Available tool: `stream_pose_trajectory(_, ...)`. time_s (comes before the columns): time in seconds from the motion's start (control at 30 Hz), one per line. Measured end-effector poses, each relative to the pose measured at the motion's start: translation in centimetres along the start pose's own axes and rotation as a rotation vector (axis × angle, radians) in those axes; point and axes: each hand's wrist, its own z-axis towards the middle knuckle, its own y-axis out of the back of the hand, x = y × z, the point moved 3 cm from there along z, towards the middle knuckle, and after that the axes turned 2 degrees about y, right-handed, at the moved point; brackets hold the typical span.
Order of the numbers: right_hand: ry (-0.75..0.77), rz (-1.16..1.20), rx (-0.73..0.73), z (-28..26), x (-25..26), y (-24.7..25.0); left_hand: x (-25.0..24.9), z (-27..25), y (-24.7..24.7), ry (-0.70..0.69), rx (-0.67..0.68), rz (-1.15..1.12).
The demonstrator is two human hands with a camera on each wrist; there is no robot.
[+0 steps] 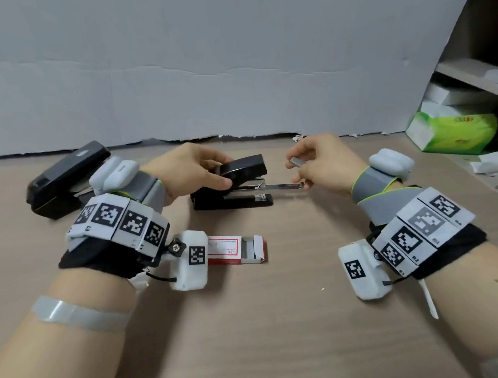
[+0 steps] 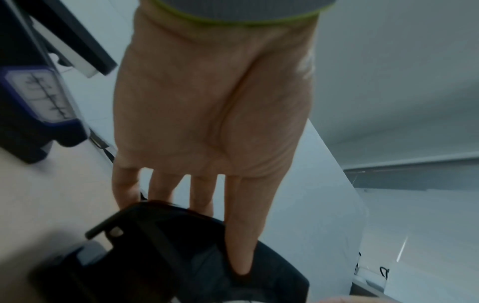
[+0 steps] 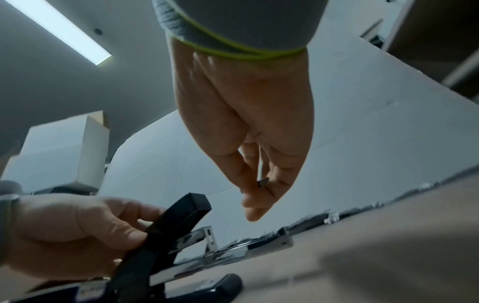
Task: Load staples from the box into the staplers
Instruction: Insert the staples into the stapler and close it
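Note:
A small black stapler sits mid-table with its metal staple tray slid out to the right. My left hand grips the stapler's raised top arm, thumb on the near side; the left wrist view shows my fingers lying over the stapler. My right hand pinches a short silver strip of staples just above the tray's outer end; the strip shows between thumb and fingers. The red-and-white staple box lies open near my left wrist.
A larger black stapler lies open at the back left, close to my left wrist. A grey board wall closes the back of the table. Shelves with a green tissue pack stand at the right.

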Motion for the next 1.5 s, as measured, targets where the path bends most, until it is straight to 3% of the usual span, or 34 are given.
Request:
stream_pose_trajectory(0.13,0.059,-0.218,-0.004,0.3,0.4,0.4,0.8,0.2,0.2,0.016,0.043,-0.073)
stream_pose_trajectory(0.37,0.140,-0.528,0.170,0.1,0.7,-1.4,1.7,0.4,0.2,0.027,0.089,-0.153)
stream_pose_trajectory(1.5,0.110,-0.468,0.153,0.4,1.1,-2.4,3.2,2.1,0.4,0.049,0.073,-0.196)
